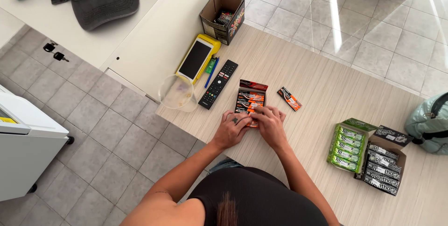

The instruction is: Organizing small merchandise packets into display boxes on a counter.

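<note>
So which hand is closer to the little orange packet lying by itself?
The right hand. It rests on the orange box, just below-left of the loose packet. The left hand sits farther away, at the box's other side.

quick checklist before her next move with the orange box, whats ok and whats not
1. Both hands on the orange box: ok, left hand and right hand rest on its near end.
2. Box flat on the counter: ok.
3. Box lid open: ok, flap stands up at the far end.
4. Loose orange pack out of the way: ok, lies apart to the right.
5. Remote not touching the box: ok, a gap shows.
6. Grip on a pack inside: cannot tell, fingers cover it.
</note>
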